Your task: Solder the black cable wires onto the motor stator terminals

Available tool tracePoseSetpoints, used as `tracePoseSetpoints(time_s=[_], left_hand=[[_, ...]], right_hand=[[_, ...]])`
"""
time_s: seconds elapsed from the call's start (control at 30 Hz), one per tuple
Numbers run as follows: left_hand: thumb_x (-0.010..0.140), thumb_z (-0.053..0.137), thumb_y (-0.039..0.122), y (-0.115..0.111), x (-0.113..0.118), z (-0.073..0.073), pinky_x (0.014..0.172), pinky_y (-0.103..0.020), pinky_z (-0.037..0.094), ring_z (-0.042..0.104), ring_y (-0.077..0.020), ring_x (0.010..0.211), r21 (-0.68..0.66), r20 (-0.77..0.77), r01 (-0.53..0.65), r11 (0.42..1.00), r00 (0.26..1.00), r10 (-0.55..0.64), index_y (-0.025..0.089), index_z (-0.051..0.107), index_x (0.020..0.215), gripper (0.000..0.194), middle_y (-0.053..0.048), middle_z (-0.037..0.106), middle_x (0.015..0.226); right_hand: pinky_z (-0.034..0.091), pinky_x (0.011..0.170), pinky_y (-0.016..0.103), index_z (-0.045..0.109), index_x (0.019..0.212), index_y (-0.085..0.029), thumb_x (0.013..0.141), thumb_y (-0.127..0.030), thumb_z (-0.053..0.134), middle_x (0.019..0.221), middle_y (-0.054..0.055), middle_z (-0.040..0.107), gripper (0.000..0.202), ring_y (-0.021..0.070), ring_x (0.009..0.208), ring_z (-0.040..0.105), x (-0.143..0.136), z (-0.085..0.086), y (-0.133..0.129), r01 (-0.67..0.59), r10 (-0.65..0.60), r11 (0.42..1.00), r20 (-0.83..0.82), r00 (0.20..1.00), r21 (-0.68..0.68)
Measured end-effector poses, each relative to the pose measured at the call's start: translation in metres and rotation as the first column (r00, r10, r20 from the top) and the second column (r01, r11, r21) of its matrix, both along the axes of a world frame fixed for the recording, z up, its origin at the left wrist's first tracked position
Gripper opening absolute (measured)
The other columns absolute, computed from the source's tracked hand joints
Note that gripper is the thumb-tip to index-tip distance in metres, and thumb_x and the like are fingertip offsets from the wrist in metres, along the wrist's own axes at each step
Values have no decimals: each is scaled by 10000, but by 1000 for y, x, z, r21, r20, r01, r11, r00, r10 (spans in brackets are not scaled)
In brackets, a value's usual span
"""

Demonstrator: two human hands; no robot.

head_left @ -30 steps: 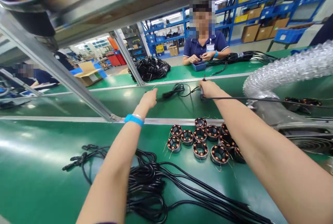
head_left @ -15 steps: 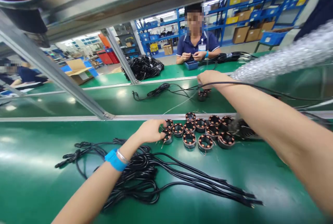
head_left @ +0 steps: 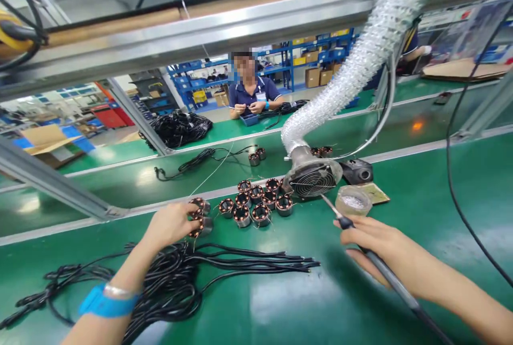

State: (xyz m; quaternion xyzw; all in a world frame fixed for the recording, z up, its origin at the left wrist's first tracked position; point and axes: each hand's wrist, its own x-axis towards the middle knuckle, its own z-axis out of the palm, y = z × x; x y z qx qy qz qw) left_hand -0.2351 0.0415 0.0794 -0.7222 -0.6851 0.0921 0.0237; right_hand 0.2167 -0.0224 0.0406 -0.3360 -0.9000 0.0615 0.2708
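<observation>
My right hand (head_left: 368, 240) grips a soldering iron (head_left: 387, 270) by its handle. Its tip points up and left, close to the fan intake (head_left: 315, 180) of a fume extractor. At the left, my left hand (head_left: 172, 224) has thumb and fingers closed on two motor stators (head_left: 206, 225), black rings with copper windings, tipped so their faces turn toward the fingers. More stators (head_left: 241, 216) stand in a cluster just right of that hand, thin wire ends sticking out. Below it lies a bundle of black cables (head_left: 172, 281), their stripped ends toward the right.
A round tub (head_left: 353, 200) and a black iron stand (head_left: 356, 171) sit right of the extractor, below its silver duct (head_left: 340, 75). Beyond the metal rail, other stators (head_left: 254, 159) and a cable (head_left: 196, 160) lie on the green strip. A co-worker (head_left: 250, 93) sits opposite.
My right hand has drawn back from the far strip and now holds the soldering iron. My left hand stays at the two stators, which are now tipped. The view has swung right.
</observation>
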Motion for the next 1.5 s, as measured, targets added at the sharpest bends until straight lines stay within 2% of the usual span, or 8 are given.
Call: tracePoseSetpoints(time_s=[0.17, 0.33, 0.5, 0.67, 0.83, 1.13, 1.37, 1.5], left_hand=[[764, 569, 311, -40, 93, 13, 763, -321, 477, 699, -290, 983, 44, 146, 208, 977, 966, -212, 242, 758, 955, 278, -52, 772, 1028], [739, 570, 258, -42, 213, -24, 620, -299, 441, 714, -265, 834, 6, 241, 507, 862, 835, -494, 227, 739, 819, 190, -56, 772, 867], [737, 582, 241, -30, 270, -51, 609, -308, 442, 707, -276, 800, -20, 313, 606, 795, 760, -570, 199, 745, 842, 198, -101, 765, 876], [788, 619, 330, -32, 256, -51, 673, -288, 440, 663, -224, 804, 21, 551, 546, 837, 693, -465, 249, 708, 1139, 371, -44, 748, 916], [840, 575, 347, -51, 222, -55, 525, -252, 273, 417, -125, 521, -115, 688, 306, 945, 711, -147, 180, 726, 914, 236, 52, 445, 539], [861, 570, 307, -72, 217, -63, 538, -235, 256, 356, -97, 511, -238, 768, 410, 880, 634, -88, 181, 720, 869, 196, 68, 414, 540], [845, 572, 294, -64, 201, -61, 529, -235, 225, 335, -90, 504, -261, 775, 452, 853, 625, -94, 168, 664, 758, 179, 70, 402, 528], [801, 615, 378, -62, 202, -67, 522, -229, 216, 297, -84, 510, -350, 875, 432, 831, 468, 126, 149, 633, 710, 247, 65, 400, 527]], right_hand=[[573, 844, 256, 576, 1040, -219, 914, -180, 573, 1105, 91, 722, 132, 204, 1014, 714, 13, -44, -19, 202, -165, 976, -323, 932, 85], [575, 726, 249, 621, 1038, -228, 906, -288, 627, 955, 44, 748, 145, 176, 760, 734, 9, -70, -26, 504, -420, 864, -528, 738, 18], [558, 631, 252, 603, 979, -228, 887, -315, 648, 818, 15, 726, 134, 164, 649, 701, 15, -85, -34, 574, -505, 815, -579, 640, -77], [568, 610, 223, 560, 998, -233, 891, -252, 614, 813, -2, 711, 121, 136, 624, 691, 7, -87, -38, 491, -471, 862, -548, 691, -123], [598, 731, 247, 528, 1099, -229, 843, -230, 591, 940, 20, 699, 264, 154, 789, 714, -6, -80, -39, 301, -346, 938, -469, 813, -170], [569, 701, 309, 494, 1120, -228, 762, -254, 695, 903, 23, 628, 411, 183, 766, 652, -11, -82, -47, 150, -245, 953, -379, 892, -263], [560, 922, 364, 460, 1217, -218, 814, -192, 630, 1231, 130, 641, 438, 238, 1102, 666, -20, -84, -48, 3, -114, 962, -396, 911, -271], [578, 886, 345, 470, 1193, -212, 823, -184, 626, 1207, 140, 659, 403, 232, 1055, 689, -20, -89, -55, 31, -141, 964, -412, 900, -262]])
